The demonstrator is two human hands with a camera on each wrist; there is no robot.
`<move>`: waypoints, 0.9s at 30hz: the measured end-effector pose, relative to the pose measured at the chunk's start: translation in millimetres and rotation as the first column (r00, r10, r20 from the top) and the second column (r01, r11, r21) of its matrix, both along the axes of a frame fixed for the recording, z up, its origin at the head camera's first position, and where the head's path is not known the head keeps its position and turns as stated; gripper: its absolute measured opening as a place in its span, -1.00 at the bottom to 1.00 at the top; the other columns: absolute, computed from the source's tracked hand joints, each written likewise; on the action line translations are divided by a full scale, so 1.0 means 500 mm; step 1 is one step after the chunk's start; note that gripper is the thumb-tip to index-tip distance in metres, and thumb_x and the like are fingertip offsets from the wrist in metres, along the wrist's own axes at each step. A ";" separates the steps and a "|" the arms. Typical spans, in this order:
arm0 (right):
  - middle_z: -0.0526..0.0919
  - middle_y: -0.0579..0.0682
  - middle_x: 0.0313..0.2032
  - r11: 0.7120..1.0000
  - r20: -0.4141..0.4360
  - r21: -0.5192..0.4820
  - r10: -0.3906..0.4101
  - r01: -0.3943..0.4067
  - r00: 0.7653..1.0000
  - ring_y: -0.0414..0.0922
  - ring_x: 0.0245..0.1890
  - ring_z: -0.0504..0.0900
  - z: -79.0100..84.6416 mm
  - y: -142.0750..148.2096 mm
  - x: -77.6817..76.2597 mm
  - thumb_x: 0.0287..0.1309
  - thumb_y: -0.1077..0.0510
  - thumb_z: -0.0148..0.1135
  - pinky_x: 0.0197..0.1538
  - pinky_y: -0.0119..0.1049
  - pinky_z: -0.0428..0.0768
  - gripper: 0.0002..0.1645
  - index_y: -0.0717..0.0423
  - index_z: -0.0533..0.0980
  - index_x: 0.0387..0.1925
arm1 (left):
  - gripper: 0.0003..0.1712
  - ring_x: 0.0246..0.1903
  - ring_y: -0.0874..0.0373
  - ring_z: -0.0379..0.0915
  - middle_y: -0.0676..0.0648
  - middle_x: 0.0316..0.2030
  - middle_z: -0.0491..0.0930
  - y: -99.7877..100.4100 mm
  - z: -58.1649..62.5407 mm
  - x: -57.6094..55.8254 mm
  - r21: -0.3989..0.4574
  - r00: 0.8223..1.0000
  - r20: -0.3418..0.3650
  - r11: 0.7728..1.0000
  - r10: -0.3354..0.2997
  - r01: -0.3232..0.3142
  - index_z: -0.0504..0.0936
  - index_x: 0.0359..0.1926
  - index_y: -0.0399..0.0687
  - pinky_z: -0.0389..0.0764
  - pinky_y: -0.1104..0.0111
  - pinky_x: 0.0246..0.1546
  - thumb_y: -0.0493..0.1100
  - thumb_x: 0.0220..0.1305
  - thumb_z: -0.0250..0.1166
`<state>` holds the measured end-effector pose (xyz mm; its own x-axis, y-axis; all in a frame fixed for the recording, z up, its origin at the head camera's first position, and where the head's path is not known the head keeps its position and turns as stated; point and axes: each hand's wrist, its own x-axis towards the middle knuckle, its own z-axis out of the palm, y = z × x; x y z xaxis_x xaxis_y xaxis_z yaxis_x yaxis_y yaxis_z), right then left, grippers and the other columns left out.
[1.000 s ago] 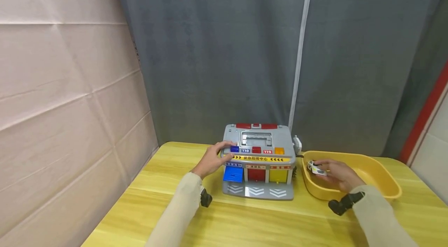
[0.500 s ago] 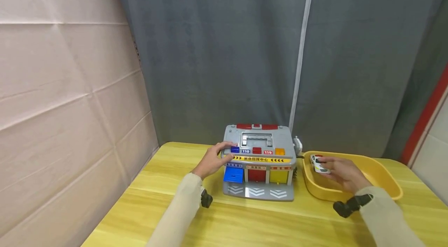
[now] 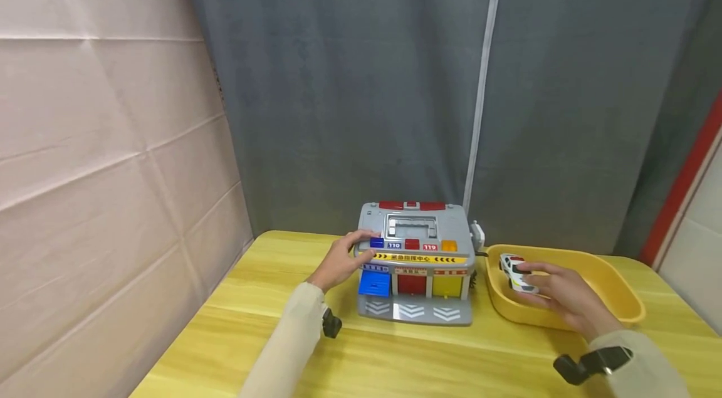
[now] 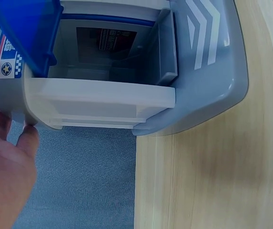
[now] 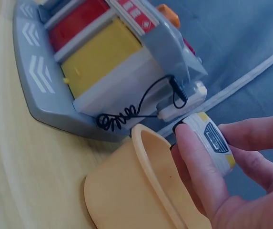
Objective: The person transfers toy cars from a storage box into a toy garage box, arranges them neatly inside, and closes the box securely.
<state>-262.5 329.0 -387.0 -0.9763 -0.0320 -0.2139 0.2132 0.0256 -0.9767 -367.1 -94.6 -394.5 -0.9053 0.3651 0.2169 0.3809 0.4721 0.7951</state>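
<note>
My left hand grips the left end of a grey toy emergency station, fingers on the roof and thumb at the front edge. Its blue flap door is swung up, and the left wrist view looks into the hollow bay behind it. The red door and yellow door are down. At right, my right hand pinches a white toy car between thumb and fingers, above the yellow basin. In the right wrist view, the car's grille-like dark panel faces the camera.
A coiled black cord and a white handset-like piece hang at the station's right side, close to the basin's left wall. A grey curtain rises behind the wooden table; a pale cloth wall stands at left.
My right hand has shifted a little right and toward me, and the toy car has turned so its roof and side show more. My left hand stays on the station.
</note>
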 end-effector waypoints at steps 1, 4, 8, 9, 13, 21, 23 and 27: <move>-0.11 0.47 0.43 1.000 -0.007 0.007 -0.001 0.001 1.000 -0.21 -0.06 0.53 0.000 -0.001 0.003 0.40 0.32 0.06 0.04 -0.27 0.73 -0.65 0.17 0.53 0.16 | -0.57 0.42 -0.06 0.26 0.01 0.40 0.42 -0.001 0.000 0.000 0.000 1.000 -0.003 1.000 -0.001 0.001 0.54 0.25 0.40 0.34 -0.07 0.45 0.07 0.39 0.27; -0.15 0.46 0.47 1.000 -0.027 0.019 -0.016 0.016 1.000 -0.19 -0.01 0.50 -0.003 -0.006 0.014 0.41 0.29 0.08 0.06 -0.24 0.73 -0.63 0.17 0.53 0.19 | -0.57 0.41 -0.06 0.27 0.00 0.39 0.43 -0.003 0.000 -0.001 0.003 1.000 -0.008 1.000 -0.004 0.004 0.54 0.25 0.40 0.33 -0.07 0.45 0.07 0.39 0.26; -0.11 0.43 0.48 0.999 -0.068 0.021 -0.032 0.033 0.997 -0.28 -0.05 0.51 -0.018 -0.013 0.031 0.41 0.29 0.07 0.07 -0.25 0.73 -0.67 0.01 0.60 0.09 | -0.57 0.40 -0.06 0.29 0.00 0.39 0.43 -0.002 0.001 0.002 0.003 1.000 -0.001 1.000 -0.006 0.006 0.53 0.25 0.44 0.36 -0.07 0.44 0.07 0.39 0.26; -0.12 0.43 0.49 0.999 -0.073 0.020 -0.037 0.039 0.997 -0.32 -0.07 0.50 -0.021 -0.014 0.035 0.42 0.29 0.07 0.06 -0.27 0.73 -0.68 -0.05 0.61 0.05 | -0.57 0.39 -0.06 0.29 -0.01 0.39 0.43 -0.002 0.001 0.003 0.004 1.000 0.002 1.000 -0.006 0.006 0.53 0.25 0.44 0.36 -0.07 0.44 0.08 0.39 0.26; -0.20 0.45 0.53 0.999 -0.088 0.021 -0.041 0.043 0.995 -0.44 -0.10 0.47 -0.028 -0.023 0.048 0.43 0.27 0.07 0.07 -0.28 0.72 -0.67 -0.20 0.63 -0.05 | -0.56 0.38 -0.05 0.30 0.00 0.39 0.43 -0.001 0.001 0.005 -0.001 1.000 0.010 1.000 0.004 -0.004 0.52 0.26 0.46 0.39 -0.05 0.42 0.09 0.39 0.26; 0.03 0.46 0.44 0.997 -0.125 0.065 -0.033 0.041 0.992 -0.27 -0.01 0.51 -0.034 -0.054 0.075 0.41 0.30 0.07 0.09 -0.21 0.72 -0.70 0.00 0.61 0.03 | -0.57 0.36 -0.04 0.32 0.02 0.39 0.43 -0.002 0.003 0.005 -0.019 1.000 -0.005 1.000 0.005 -0.005 0.52 0.25 0.47 0.44 -0.03 0.39 0.08 0.39 0.25; 0.08 0.45 0.41 0.996 -0.129 0.086 -0.027 0.038 0.991 -0.24 -0.01 0.51 -0.036 -0.061 0.080 0.41 0.29 0.09 0.08 -0.21 0.73 -0.71 0.07 0.60 0.07 | -0.57 0.36 -0.05 0.33 0.00 0.39 0.43 -0.002 0.004 0.005 -0.016 1.000 -0.010 1.000 -0.001 0.001 0.52 0.26 0.45 0.43 -0.05 0.39 0.08 0.40 0.25; 0.13 0.45 0.40 0.993 -0.131 0.113 -0.017 0.032 0.991 -0.23 -0.01 0.54 -0.039 -0.074 0.087 0.40 0.31 0.08 0.06 -0.24 0.73 -0.67 0.23 0.55 0.14 | -0.58 0.35 -0.04 0.33 0.01 0.39 0.44 -0.002 0.004 0.004 -0.016 1.000 -0.011 1.000 -0.006 0.006 0.53 0.26 0.44 0.43 -0.05 0.39 0.07 0.40 0.24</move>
